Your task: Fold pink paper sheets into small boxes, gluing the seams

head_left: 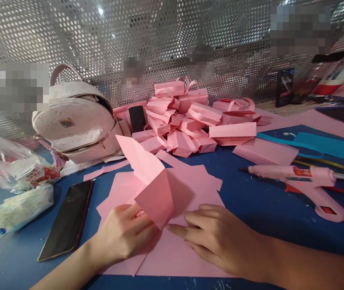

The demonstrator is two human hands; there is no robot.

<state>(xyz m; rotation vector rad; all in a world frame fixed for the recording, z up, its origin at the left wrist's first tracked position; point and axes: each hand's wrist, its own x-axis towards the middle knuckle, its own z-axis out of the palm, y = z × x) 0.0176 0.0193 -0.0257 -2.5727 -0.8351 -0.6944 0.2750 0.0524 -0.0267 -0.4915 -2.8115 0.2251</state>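
Note:
A folded pink paper piece (156,193) stands partly upright over flat pink sheets (190,257) on the blue table. My left hand (132,229) is closed on its lower left part, fingers curled against the paper. To the right, my right hand (211,233) rests over the flat sheets with fingers apart, the index fingertip pointing at the folded piece's bottom corner. Whether that fingertip touches the paper is hard to tell. The ends of my left fingers are partly hidden by the paper.
Folded pink paper bags (186,121) are piled at the back. A pink glue gun (305,177) lies right, near blue paper strips (332,147). A black phone (65,221), a tissue pack (14,213) and a pale backpack (81,117) are on the left.

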